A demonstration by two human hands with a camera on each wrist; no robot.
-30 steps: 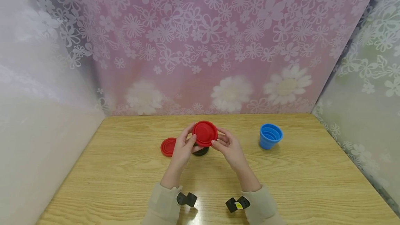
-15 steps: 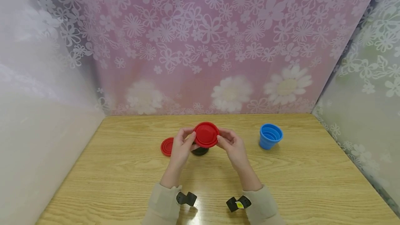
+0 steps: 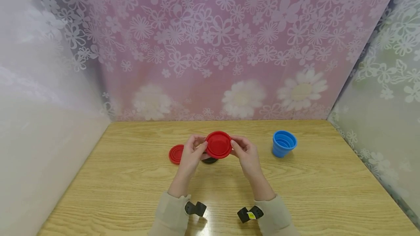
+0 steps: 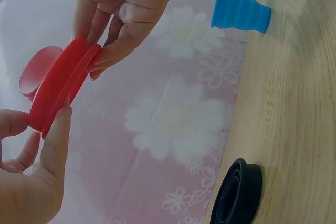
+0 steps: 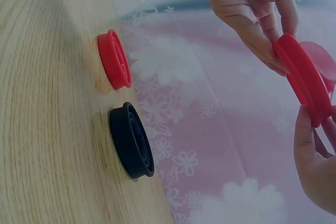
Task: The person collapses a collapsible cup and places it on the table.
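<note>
Above the table, a red collapsible cup (image 3: 218, 145) is tipped so its round inside faces the head camera. My left hand (image 3: 191, 154) pinches its left edge, thumb in front and fingers behind. On the opposite edge my right hand (image 3: 247, 156) grips it the same way. The left wrist view shows the cup's base (image 4: 40, 72) standing out beyond the thick rim on the far side, so it is partly unfolded. Beneath, a black collapsed cup (image 5: 131, 140) lies flat on the table, mostly hidden by the held cup and left hand in the head view.
Left of the black one, another red collapsed cup (image 5: 114, 60) lies flat, partly behind my left hand in the head view. An expanded blue collapsible cup (image 3: 284, 143) stands upright at the back right of the wooden table (image 3: 321, 185). Flowered curtains (image 3: 210, 46) enclose the table.
The held red cup has shifted slightly right and down, and its middle now looks more sunken. My right fingers have moved along its edge. The cups on the table stay put.
</note>
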